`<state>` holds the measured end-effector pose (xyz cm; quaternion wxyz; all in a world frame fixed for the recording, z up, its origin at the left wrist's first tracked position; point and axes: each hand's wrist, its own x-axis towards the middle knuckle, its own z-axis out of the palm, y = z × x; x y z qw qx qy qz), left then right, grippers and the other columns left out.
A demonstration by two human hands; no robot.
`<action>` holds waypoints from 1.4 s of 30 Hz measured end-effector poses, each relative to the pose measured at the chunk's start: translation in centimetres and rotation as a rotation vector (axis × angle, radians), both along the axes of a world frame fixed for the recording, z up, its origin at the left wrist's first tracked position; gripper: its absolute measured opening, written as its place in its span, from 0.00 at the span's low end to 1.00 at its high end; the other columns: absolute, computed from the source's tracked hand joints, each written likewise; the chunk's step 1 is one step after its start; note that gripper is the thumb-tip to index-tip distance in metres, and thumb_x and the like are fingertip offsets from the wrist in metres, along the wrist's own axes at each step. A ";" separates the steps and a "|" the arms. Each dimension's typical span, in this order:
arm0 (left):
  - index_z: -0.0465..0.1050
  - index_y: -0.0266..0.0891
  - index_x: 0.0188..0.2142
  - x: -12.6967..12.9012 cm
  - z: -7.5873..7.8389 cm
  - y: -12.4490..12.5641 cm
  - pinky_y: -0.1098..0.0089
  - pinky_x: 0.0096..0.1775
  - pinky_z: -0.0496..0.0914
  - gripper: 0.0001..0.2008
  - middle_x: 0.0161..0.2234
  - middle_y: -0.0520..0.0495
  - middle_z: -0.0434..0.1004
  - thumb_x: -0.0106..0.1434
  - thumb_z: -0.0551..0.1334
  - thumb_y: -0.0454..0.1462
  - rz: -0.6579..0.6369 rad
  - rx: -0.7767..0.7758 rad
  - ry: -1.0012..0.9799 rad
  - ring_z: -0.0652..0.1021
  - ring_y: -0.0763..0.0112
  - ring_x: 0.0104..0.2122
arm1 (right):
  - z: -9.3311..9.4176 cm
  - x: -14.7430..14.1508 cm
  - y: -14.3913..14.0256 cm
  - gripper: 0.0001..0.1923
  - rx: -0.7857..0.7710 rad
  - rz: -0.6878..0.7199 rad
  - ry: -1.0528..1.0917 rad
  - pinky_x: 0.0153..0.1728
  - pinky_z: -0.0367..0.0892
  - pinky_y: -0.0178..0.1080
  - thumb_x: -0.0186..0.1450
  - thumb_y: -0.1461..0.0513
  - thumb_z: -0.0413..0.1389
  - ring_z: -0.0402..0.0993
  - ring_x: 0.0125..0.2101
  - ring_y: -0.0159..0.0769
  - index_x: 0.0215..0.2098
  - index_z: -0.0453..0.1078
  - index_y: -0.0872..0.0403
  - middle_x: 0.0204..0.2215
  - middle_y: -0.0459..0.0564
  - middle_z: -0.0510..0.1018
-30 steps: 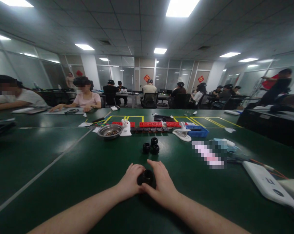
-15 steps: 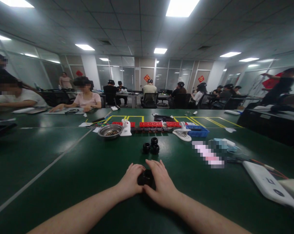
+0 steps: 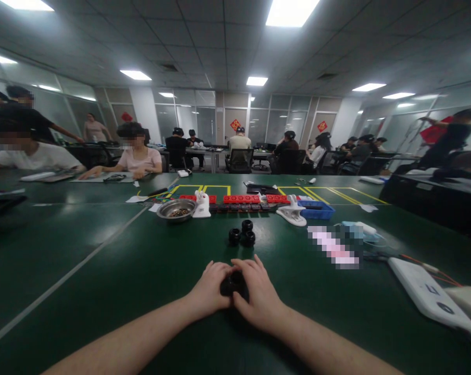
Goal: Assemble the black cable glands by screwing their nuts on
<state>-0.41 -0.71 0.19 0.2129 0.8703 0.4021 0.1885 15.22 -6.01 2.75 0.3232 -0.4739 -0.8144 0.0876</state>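
A wide green table (image 3: 102, 271) carried everything, and both hands met near its close edge. Well beyond the grip and to its right lay a long white device (image 3: 430, 294) flat on the surface. Farther out past the hands, a row of red blocks (image 3: 241, 199) ran across the table, with a blue tray (image 3: 317, 211) at its right end and a white clamp (image 3: 292, 214) just beside that tray. To the left of the blocks sat a round metal bowl (image 3: 176, 210) with small dark bits inside, and a small white object (image 3: 202, 204) stood touching its right rim.

Between those and the grip, directly ahead of the fingers, three small black round parts (image 3: 243, 235) clustered together, touching one another.

The left hand (image 3: 209, 286) and the right hand (image 3: 258, 294) were closed together around a black round part (image 3: 233, 285), fingers curled over it from both sides so only its dark top showed between them. The part sat low against the table between the two hands, near the person's own edge.
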 end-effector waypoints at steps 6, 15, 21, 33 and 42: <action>0.65 0.41 0.41 0.0 0.4 -0.1 0.52 0.54 0.46 0.23 0.43 0.46 0.68 0.43 0.64 0.40 -0.016 -0.007 0.006 0.67 0.58 0.46 | 0.1 0.0 0.0 0.26 -0.021 -0.049 0.024 0.54 0.43 0.52 0.51 0.62 0.54 0.61 0.45 0.42 0.48 0.56 0.56 0.42 0.53 0.68; 0.65 0.41 0.43 0.0 0.7 -0.3 0.51 0.54 0.45 0.23 0.43 0.45 0.68 0.44 0.64 0.40 -0.014 -0.038 -0.001 0.66 0.58 0.47 | 0.1 0.3 0.0 0.27 -0.042 -0.003 0.007 0.54 0.42 0.51 0.51 0.63 0.52 0.60 0.46 0.41 0.49 0.55 0.57 0.44 0.53 0.67; 0.64 0.41 0.43 0.0 0.2 -0.1 0.51 0.54 0.45 0.27 0.44 0.45 0.67 0.42 0.65 0.42 -0.006 -0.025 -0.008 0.66 0.57 0.47 | 0.1 0.5 0.0 0.35 -0.036 0.122 -0.058 0.55 0.34 0.54 0.49 0.67 0.51 0.50 0.53 0.43 0.55 0.48 0.56 0.52 0.53 0.61; 0.65 0.41 0.39 0.0 0.4 -0.2 0.51 0.53 0.48 0.20 0.42 0.46 0.68 0.45 0.63 0.43 -0.017 0.009 0.016 0.67 0.59 0.45 | 0.1 0.2 0.2 0.25 -0.017 -0.093 0.038 0.45 0.57 0.48 0.51 0.60 0.56 0.63 0.40 0.42 0.47 0.58 0.56 0.38 0.53 0.68; 0.65 0.41 0.41 -0.1 0.0 0.1 0.50 0.54 0.45 0.23 0.44 0.46 0.67 0.44 0.63 0.42 -0.010 -0.014 0.016 0.66 0.57 0.47 | 0.3 0.5 -0.1 0.30 -0.020 0.047 0.008 0.55 0.38 0.52 0.51 0.62 0.54 0.56 0.50 0.42 0.52 0.52 0.55 0.48 0.53 0.64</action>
